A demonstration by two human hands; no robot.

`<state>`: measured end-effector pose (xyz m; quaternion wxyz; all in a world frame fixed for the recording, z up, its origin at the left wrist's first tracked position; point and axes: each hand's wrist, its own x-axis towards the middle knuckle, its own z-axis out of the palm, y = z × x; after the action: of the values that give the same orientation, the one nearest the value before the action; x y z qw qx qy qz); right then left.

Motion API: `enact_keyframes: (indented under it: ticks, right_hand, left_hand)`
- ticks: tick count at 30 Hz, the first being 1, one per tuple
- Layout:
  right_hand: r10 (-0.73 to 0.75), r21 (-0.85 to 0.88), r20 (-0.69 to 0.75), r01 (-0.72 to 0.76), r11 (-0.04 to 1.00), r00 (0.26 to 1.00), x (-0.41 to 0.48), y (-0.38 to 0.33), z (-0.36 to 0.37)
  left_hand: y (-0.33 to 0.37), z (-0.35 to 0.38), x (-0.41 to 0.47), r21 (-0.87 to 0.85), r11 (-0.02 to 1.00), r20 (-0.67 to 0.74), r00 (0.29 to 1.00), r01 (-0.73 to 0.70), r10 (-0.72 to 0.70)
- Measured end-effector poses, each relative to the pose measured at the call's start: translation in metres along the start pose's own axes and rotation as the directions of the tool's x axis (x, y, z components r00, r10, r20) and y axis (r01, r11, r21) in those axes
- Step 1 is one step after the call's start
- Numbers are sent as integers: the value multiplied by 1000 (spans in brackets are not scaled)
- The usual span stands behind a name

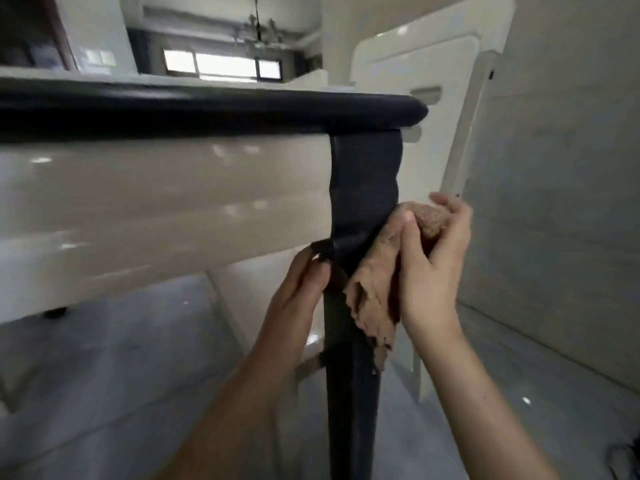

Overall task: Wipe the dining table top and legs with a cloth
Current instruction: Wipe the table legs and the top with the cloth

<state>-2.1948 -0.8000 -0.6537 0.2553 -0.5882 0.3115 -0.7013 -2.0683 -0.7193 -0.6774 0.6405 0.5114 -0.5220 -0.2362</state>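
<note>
1. 2 bare forearms reach up from the bottom edge toward a dark leg (351, 403), which stands upright on the grey tiled floor (121, 375).
2. The left hand (301, 282) has its fingers curled round the leg's left edge, just below the corner where the apron meets the leg.
3. The right hand (433, 268) grips a brown cloth (372, 292), with thumb and fingers closed round its bunched top. The cloth lies against the leg's right side, and its ragged lower end hangs down across the front of the leg.
4. Above both hands the leg widens and joins the black rounded rim of the surface (207, 110). The view is from low down, so the top itself barely shows.
5. A glossy cream apron (156, 202) runs left from the leg, directly under the rim.
6. Behind the corner, a cream chair back (433, 74) with a slot cut through it stands just beside the surface. A pale wall (561, 168) fills the right side.
7. Farthest off are a bright window (221, 65) and, above it, a blurred chandelier (259, 29).
</note>
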Motion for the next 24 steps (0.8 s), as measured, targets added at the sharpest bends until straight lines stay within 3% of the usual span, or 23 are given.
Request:
enact_keyframes:
  ticks: [2, 4, 10, 13, 19, 24]
  right_hand:
    - [8, 34, -210, -1, 999, 978, -11, 0, 8]
    - [-31, 0, -294, 32, 999, 955, -19, -1, 16]
    - [92, 68, -13, -91, 994, 996, -29, -8, 33]
    - [-38, -33, -7, 37, 999, 999, -44, 13, 30]
    - [-16, -146, 59, 24, 989, 998, -124, 84, 12]
    - [-52, -116, -39, 47, 992, 998, -82, 47, 29]
  left_hand:
    - [-6, -3, -1, -28, 999, 3, 999, -46, 46]
    - [-6, -2, -6, -22, 996, 12, 996, -83, 84]
    - [-2, -3, -7, -70, 997, 4, 999, -41, 42]
    - [-5, -6, -4, -44, 999, 24, 1000, -16, 17]
    - [-8, -1, -11, -20, 1000, -17, 1000, 6, -6]
    - [-14, 0, -9, -24, 998, -24, 998, -65, 65]
